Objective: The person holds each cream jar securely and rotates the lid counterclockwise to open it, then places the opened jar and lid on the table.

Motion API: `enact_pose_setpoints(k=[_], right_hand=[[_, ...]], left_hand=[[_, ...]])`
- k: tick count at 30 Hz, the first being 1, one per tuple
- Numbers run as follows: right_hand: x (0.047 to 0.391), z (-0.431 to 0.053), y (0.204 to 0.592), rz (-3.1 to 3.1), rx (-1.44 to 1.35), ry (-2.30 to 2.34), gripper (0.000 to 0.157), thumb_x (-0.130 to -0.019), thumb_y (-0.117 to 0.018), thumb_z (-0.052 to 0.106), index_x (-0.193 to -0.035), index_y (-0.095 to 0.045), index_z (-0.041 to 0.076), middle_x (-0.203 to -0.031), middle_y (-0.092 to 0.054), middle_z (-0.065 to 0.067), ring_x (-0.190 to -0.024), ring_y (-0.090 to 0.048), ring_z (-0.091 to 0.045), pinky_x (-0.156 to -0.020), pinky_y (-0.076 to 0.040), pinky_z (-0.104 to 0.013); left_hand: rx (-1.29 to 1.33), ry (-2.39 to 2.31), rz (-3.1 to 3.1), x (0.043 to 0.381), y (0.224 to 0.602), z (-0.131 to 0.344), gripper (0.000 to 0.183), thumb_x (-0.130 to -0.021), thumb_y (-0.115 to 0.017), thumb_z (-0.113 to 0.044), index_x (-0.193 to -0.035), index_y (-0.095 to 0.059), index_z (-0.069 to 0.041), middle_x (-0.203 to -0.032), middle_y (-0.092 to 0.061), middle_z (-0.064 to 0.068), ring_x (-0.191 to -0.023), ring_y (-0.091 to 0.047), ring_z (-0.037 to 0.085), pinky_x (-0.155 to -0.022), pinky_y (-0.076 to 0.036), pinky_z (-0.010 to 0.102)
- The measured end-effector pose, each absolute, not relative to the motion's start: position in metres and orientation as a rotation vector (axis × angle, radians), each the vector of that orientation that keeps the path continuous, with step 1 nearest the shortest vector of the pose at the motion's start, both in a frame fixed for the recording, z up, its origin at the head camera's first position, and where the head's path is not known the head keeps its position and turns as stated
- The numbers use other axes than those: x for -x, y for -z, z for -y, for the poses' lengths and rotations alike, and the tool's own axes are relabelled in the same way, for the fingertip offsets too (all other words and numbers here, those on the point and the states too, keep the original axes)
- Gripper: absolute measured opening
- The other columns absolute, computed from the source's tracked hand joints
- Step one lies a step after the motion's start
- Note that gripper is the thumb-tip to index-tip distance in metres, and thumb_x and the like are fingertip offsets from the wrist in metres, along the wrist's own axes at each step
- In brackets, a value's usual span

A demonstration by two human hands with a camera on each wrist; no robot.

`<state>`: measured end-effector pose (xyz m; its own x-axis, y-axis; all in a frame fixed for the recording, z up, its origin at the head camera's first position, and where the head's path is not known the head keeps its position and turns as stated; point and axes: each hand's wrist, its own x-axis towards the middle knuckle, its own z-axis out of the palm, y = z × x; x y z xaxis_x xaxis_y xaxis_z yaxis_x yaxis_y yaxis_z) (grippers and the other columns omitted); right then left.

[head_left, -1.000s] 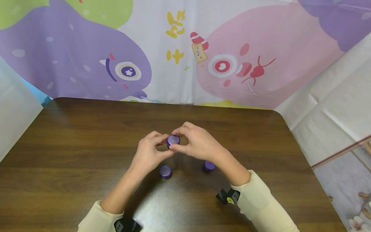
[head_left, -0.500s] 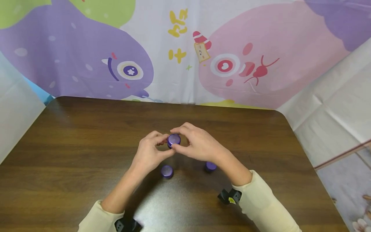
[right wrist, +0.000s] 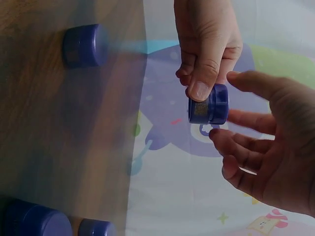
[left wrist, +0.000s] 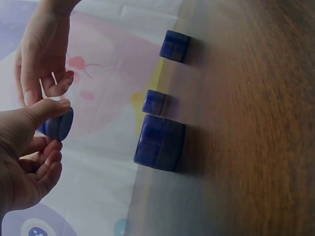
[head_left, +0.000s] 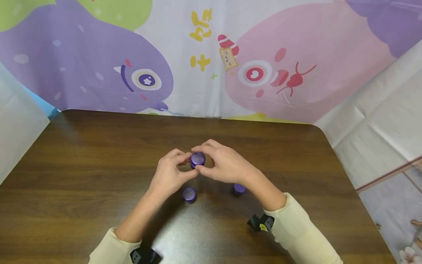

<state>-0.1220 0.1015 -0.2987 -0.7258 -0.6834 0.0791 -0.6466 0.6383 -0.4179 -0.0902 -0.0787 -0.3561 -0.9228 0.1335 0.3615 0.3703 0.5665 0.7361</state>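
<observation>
"Jar [head_left: 197,159] first: where is it?"

"Up off the counter [head_left: 99,157]. My left hand [head_left: 167,171] pinches its body between thumb and fingers; my right hand [head_left: 227,162] has its fingers curved round the lid [right wrist: 220,104]. How hard those press, I can't tell."

"And round about?"

"The counter is brown wood grain, shiny near me. Three more purple jars [left wrist: 160,142] stand on it in my left wrist view; from my head I see two. Past the far edge hangs a cloth [head_left: 184,62] printed in purple and pink, with white sheeting [head_left: 366,110] at either side."

"Which way does it point?"

"Lid up, label [right wrist: 201,109] towards my right wrist. It's about as tall as wide, so neither way is plainly the longer; base to lid runs near upright."

"Anything different from a second ago?"

"My right forefinger has crept left along the lid's far side, my right thumb rightward along the near one. My left grip looks the same."
</observation>
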Motion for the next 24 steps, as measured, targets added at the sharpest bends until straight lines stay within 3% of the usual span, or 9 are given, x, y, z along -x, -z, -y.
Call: enact_pose_setpoints(k=[4,7,12,15,19,24], right_hand=[[0.1221,-0.1004,0.2972,-2.819,1.074,0.654,0.04,-0.084,-0.068,0.035,-0.116,-0.064,0.011,-0.103,-0.061,0.001,-0.077,-0.053,-0.008,-0.068,-0.046,-0.022],[0.1226,-0.1004,0.296,-2.805,1.083,0.643,0.036,-0.084,-0.068,0.029,-0.115,-0.064,0.011,-0.1,-0.061,0.001,-0.075,-0.053,-0.007,-0.066,-0.046,-0.021],[0.1224,-0.1022,0.2945,-2.739,1.128,0.631,0.042,-0.084,-0.064,0.021,-0.125,-0.058,0.012,-0.112,-0.057,0.0,-0.066,-0.051,-0.007,-0.061,-0.044,-0.019],[0.1214,-0.1027,0.2936,-2.77,1.093,0.654,0.043,-0.086,-0.066,0.029,-0.124,-0.059,0.012,-0.112,-0.058,0.0,-0.07,-0.052,-0.008,-0.064,-0.045,-0.02],[0.1206,-0.1024,0.2927,-2.826,1.036,0.655,0.041,-0.083,-0.069,0.036,-0.115,-0.065,0.01,-0.101,-0.062,0.0,-0.076,-0.054,-0.008,-0.068,-0.046,-0.022],[0.1208,-0.1031,0.2936,-2.795,1.094,0.625,0.036,-0.083,-0.069,0.026,-0.115,-0.065,0.009,-0.099,-0.061,0.0,-0.076,-0.053,-0.008,-0.067,-0.046,-0.02]], left_hand=[[0.413,1.288,2.528,0.0904,0.3554,0.0792,0.033,-0.07,-0.081,-0.016,-0.098,-0.072,-0.001,-0.085,-0.064,0.006,-0.08,-0.062,0.021,-0.072,-0.054,0.037],[0.413,1.298,2.53,0.0904,0.3549,0.0788,0.032,-0.07,-0.081,-0.016,-0.097,-0.072,-0.003,-0.085,-0.064,0.007,-0.08,-0.061,0.02,-0.071,-0.054,0.038],[0.415,1.298,2.541,0.0903,0.3543,0.0778,0.031,-0.07,-0.081,-0.016,-0.098,-0.072,-0.004,-0.086,-0.063,0.008,-0.081,-0.06,0.02,-0.071,-0.053,0.035],[0.411,1.291,2.542,0.0904,0.354,0.0774,0.031,-0.071,-0.081,-0.016,-0.098,-0.072,-0.003,-0.085,-0.063,0.007,-0.081,-0.061,0.021,-0.071,-0.053,0.034],[0.4,1.295,2.545,0.0895,0.3536,0.0772,0.032,-0.07,-0.082,-0.018,-0.097,-0.073,-0.004,-0.085,-0.063,0.006,-0.082,-0.061,0.023,-0.071,-0.052,0.032],[0.401,1.292,2.548,0.0881,0.3534,0.0768,0.031,-0.07,-0.082,-0.019,-0.096,-0.073,-0.005,-0.086,-0.063,0.005,-0.082,-0.061,0.023,-0.071,-0.052,0.031]])
